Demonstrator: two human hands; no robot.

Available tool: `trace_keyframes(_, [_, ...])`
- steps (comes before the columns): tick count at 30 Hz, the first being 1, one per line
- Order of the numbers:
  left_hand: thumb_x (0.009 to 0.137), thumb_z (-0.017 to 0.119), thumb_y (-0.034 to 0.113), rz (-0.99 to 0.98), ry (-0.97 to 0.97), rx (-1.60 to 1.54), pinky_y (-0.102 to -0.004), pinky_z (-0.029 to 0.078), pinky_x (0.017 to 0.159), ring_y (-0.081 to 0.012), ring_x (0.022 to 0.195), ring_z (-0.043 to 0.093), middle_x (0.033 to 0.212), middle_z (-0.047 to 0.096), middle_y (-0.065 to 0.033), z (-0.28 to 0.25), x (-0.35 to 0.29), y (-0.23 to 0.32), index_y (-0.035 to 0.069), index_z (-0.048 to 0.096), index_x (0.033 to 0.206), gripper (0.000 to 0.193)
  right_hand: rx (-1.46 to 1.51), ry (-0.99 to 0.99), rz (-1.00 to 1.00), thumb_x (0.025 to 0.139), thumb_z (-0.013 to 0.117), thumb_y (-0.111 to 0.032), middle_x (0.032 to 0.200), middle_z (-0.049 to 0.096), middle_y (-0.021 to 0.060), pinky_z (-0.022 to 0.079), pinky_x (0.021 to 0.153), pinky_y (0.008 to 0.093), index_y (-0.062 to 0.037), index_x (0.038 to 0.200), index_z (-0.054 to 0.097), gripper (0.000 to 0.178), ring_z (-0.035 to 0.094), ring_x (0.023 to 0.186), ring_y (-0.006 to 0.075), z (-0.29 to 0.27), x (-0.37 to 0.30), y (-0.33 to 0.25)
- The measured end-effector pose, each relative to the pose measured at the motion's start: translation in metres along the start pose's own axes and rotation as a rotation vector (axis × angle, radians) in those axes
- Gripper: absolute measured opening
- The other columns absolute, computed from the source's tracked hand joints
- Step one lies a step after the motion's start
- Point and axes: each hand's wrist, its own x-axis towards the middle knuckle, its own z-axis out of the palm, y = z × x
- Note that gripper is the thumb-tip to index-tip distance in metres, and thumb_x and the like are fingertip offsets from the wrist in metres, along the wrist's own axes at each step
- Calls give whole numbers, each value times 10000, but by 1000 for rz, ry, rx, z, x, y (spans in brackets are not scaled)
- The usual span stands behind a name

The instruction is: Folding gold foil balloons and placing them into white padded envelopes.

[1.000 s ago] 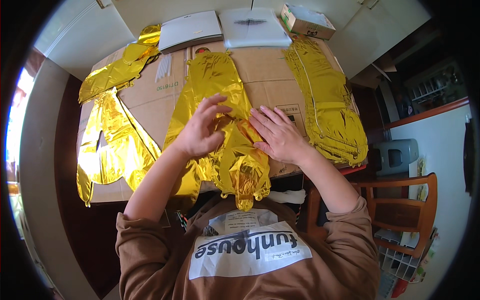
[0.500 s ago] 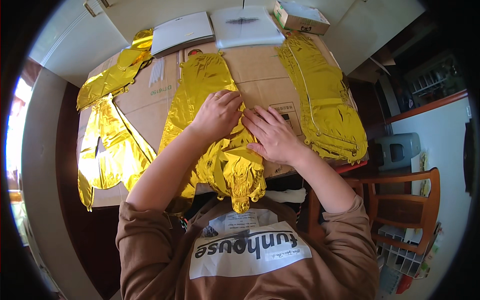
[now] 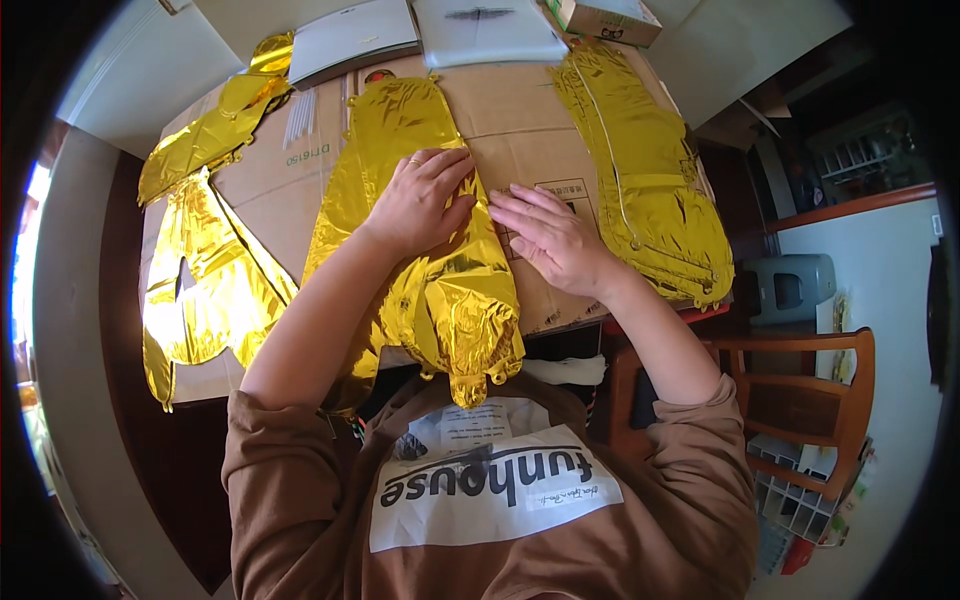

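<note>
A flat gold foil balloon lies lengthwise before me, its wrinkled, bunched near end hanging past the table edge toward my shirt. My left hand rests on the middle of this foil, fingers bent and laid on it, thumb apart from them. Along the foil's right edge, my right hand has its fingers stretched out and thumb apart, with the fingertips at the edge and the palm over the cardboard. A letter-A-shaped gold foil balloon lies at the left, with another gold foil balloon beyond it. More flat gold foil lies at the right.
Flattened cardboard covers the table. At the back are a white flat box, a clear plastic sleeve and a small open carton. White straws lie at the back left. A wooden chair stands at the right.
Both hands have shifted slightly along the foil, away from me. My right thumb has lifted off the foil and moved right. The whole view has tilted a little.
</note>
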Motion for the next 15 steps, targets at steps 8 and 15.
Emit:
trace_keyframes(8, [876, 693, 245, 12, 22, 14, -460, 460, 1023, -334, 1238, 576, 1327, 641, -132, 0, -1, -2, 25, 638, 1275, 459, -217, -97, -127, 969, 617, -204, 1474, 558, 113, 319, 1189, 508, -37, 1351, 625, 417, 473, 1388, 324, 0, -11, -14])
trace_keyframes(15, [880, 695, 253, 4, 8, 12, -460, 459, 1020, -329, 1241, 574, 1339, 638, -124, 1, -1, -2, 38, 637, 1286, 464, -133, -110, -122, 939, 606, -131, 1492, 537, 143, 287, 1199, 549, -13, 1375, 597, 451, 452, 1417, 365, 0, -56, -48])
